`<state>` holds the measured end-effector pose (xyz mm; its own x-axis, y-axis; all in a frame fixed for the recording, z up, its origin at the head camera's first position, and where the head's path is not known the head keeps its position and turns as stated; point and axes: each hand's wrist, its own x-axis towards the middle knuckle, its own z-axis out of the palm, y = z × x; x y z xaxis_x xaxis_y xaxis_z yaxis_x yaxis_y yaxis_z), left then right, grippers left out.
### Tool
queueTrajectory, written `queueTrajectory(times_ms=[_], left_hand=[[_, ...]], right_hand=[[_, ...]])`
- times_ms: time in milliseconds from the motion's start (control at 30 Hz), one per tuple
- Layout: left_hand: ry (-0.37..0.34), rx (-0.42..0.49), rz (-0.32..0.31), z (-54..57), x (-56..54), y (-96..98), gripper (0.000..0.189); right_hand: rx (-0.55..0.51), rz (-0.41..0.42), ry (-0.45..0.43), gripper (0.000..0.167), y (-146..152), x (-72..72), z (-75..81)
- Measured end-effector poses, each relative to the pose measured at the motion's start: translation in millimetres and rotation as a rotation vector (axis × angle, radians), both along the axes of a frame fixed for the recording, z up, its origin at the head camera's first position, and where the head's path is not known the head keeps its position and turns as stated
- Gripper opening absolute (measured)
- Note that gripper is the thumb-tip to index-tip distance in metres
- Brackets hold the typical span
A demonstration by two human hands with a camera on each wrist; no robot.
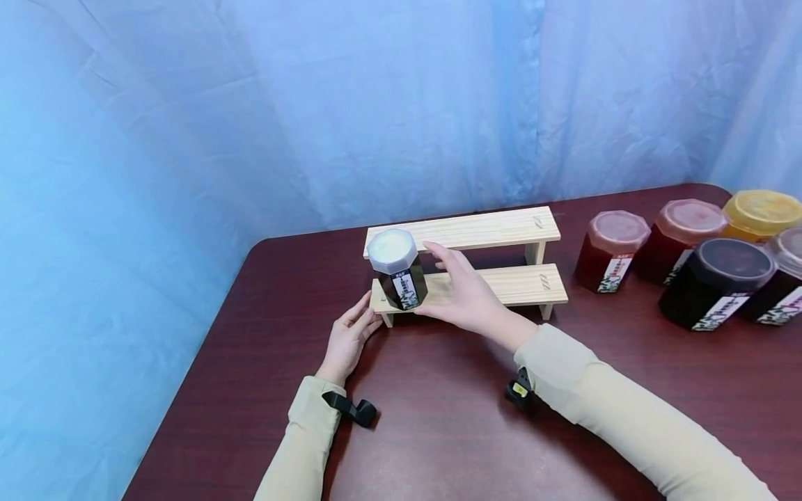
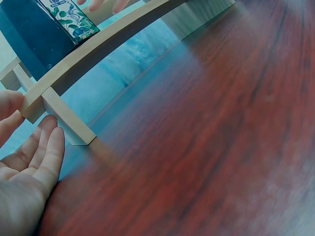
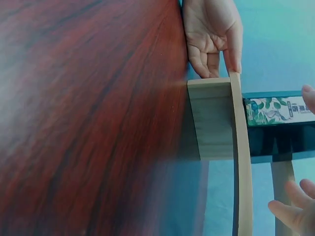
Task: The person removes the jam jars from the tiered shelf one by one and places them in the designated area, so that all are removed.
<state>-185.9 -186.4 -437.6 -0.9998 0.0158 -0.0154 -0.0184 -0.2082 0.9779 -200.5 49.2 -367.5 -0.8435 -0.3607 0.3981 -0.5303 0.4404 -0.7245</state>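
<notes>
A dark octagonal jar [image 1: 403, 282] with a pale lid and a printed label stands upright at the left end of the lower board of a wooden two-step rack [image 1: 501, 287]. My left hand [image 1: 347, 341] holds that end of the board, its thumb on top and fingers beneath, as the left wrist view shows. Around the jar's right side, my right hand [image 1: 460, 289] has its thumb and fingers spread. In the right wrist view its fingers [image 3: 293, 209] are apart from the jar [image 3: 278, 140]; whether the thumb touches the label is hard to tell.
Several more octagonal jars stand at the right: a red one [image 1: 610, 254], another red one [image 1: 683, 233], a yellow-lidded one [image 1: 764, 212] and dark ones [image 1: 717, 282]. The rack's upper board [image 1: 476, 229] is behind. Blue curtains [image 1: 401, 104] hang beyond the dark red table [image 1: 438, 417].
</notes>
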Motion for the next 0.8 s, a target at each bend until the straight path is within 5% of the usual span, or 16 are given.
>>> queueTrajectory(times_ms=[800], left_hand=[[0.0, 0.004, 0.007, -0.2, -0.6, -0.2, 0.047]], right_hand=[[0.084, -0.053, 0.105, 0.1, -32, -10.6, -15.1]])
